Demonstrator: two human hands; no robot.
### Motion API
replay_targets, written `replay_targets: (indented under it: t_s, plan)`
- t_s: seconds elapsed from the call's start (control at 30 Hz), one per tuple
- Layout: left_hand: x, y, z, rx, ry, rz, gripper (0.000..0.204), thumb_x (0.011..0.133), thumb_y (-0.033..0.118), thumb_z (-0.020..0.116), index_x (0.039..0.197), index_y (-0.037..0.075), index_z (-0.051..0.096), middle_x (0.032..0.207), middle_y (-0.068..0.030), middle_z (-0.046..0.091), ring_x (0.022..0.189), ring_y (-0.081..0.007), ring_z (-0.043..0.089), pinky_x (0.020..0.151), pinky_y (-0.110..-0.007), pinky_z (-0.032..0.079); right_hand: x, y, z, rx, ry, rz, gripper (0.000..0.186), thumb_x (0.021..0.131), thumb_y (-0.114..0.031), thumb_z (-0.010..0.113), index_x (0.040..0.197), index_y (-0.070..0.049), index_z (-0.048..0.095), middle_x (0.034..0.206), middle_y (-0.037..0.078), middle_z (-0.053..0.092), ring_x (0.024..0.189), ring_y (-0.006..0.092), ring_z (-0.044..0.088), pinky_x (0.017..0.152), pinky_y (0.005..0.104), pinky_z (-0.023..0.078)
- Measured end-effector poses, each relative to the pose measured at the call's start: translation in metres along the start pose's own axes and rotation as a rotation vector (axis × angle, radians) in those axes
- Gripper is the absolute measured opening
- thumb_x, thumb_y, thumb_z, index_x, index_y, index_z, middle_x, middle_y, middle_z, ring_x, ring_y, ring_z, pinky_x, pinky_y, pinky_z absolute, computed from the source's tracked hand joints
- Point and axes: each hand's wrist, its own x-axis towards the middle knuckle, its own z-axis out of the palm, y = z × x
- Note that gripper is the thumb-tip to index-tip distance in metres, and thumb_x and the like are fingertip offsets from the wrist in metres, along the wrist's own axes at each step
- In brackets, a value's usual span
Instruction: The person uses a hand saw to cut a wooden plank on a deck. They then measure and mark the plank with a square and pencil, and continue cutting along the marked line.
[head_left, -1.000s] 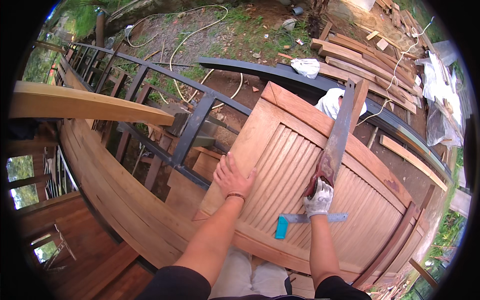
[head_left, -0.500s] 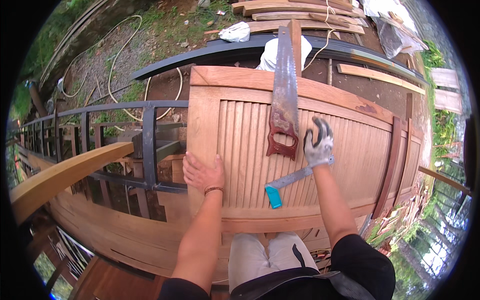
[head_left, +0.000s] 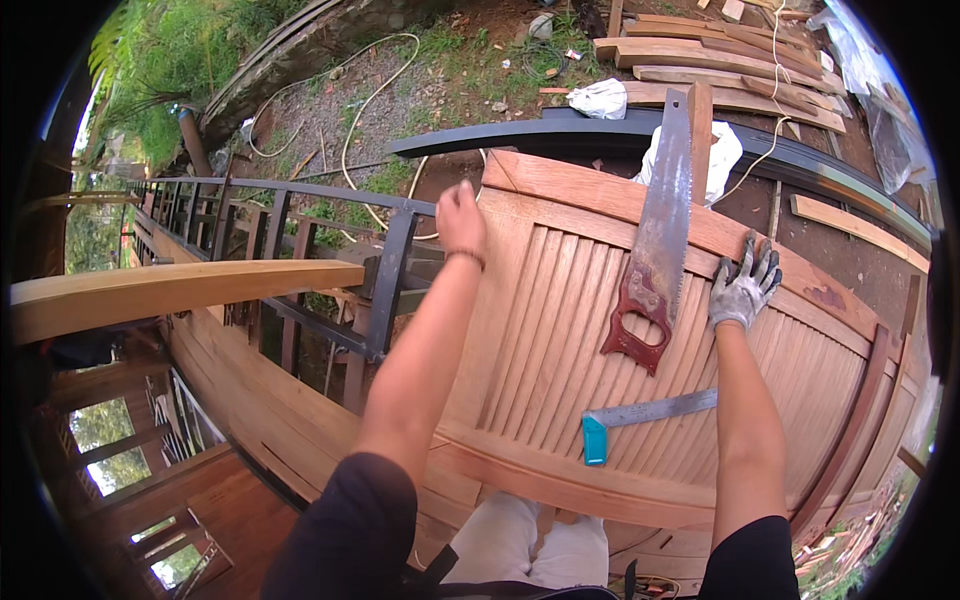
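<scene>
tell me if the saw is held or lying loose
Lying loose: the saw rests on the wooden panel, its handle ungripped; the right hand and left hand are both clear of it.

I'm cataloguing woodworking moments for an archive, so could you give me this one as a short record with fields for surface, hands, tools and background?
Surface: reddish-brown slatted rectangular wooden panel
Left hand: bare, curled, beside the panel's left edge; contact unclear
Right hand: grey-and-white gloved, resting on the panel to the right of the saw
Tool 1: handsaw with worn steel blade and dark red handle, lying on the panel, tip past its far edge
Tool 2: steel try square with teal handle, lying on the slats
Background: long brown wooden planks, on the ground
</scene>
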Motion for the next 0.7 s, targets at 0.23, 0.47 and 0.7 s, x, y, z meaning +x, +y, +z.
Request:
replay_targets:
  t_s: [0.23, 0.47, 0.7]
  plan:
    - [0.021, 0.063, 0.076, 0.382, 0.021, -0.149, 0.059, 0.101, 0.048, 0.033, 0.104, 0.005, 0.073, 0.112, -0.0238, 0.067, 0.109, -0.0413, 0.062, 0.095, -0.051, 0.047, 0.001, 0.013, -0.001, 0.015, 0.013, -0.001, 0.068, 0.093, -0.041, 0.055, 0.154, -0.023, 0.031, 0.161, 0.011, 0.021, 0.149, 0.0317, 0.014, 0.121, 0.0498, 0.009]
    - [0.026, 0.049, 0.080, 0.418, 0.081, -0.107, 0.056, 0.102, 0.045, 0.033, 0.097, 0.004, 0.072, 0.104, -0.0232, 0.069, 0.101, -0.0422, 0.064, 0.088, -0.053, 0.049, 0.003, 0.008, -0.010, 0.035, -0.027, 0.007, 0.071, 0.091, -0.038, 0.057, 0.154, -0.021, 0.030, 0.160, 0.011, 0.022, 0.149, 0.0323, 0.015, 0.121, 0.0507, 0.009]
    - [0.034, 0.059, 0.078, 0.421, 0.056, -0.196, 0.056, 0.101, 0.045, 0.036, 0.098, 0.003, 0.074, 0.104, -0.0248, 0.069, 0.101, -0.0435, 0.065, 0.087, -0.053, 0.049, 0.005, 0.006, -0.010, 0.059, -0.017, 0.004, 0.073, 0.090, -0.037, 0.059, 0.154, -0.023, 0.029, 0.161, 0.011, 0.021, 0.149, 0.0323, 0.015, 0.121, 0.0510, 0.009]
